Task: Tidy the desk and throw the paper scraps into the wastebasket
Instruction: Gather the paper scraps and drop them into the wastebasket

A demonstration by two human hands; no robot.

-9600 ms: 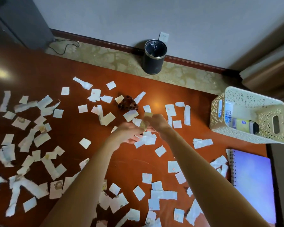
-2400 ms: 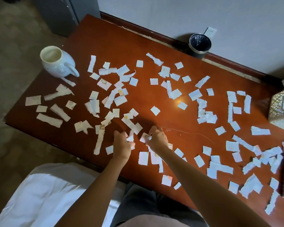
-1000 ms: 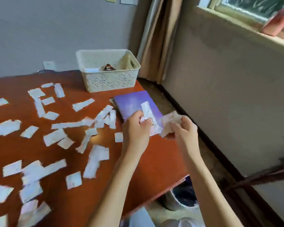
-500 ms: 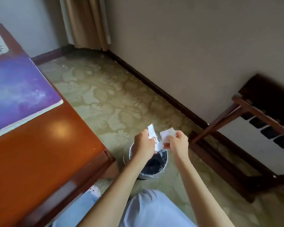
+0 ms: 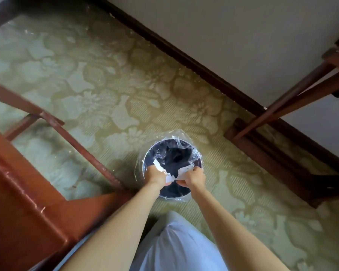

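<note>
Both hands grip white torn paper scraps (image 5: 184, 170): left hand (image 5: 155, 176) and right hand (image 5: 194, 177), fingers curled round them, held over the mouth of the round dark plastic-lined wastebasket (image 5: 172, 198), near the reddish wooden desk (image 5: 18, 202) corner.

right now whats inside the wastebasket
The wastebasket holds a clear plastic liner and looks dark; no loose scraps show. The left hand, right hand and the paper scraps they hold cover its near side.
</note>
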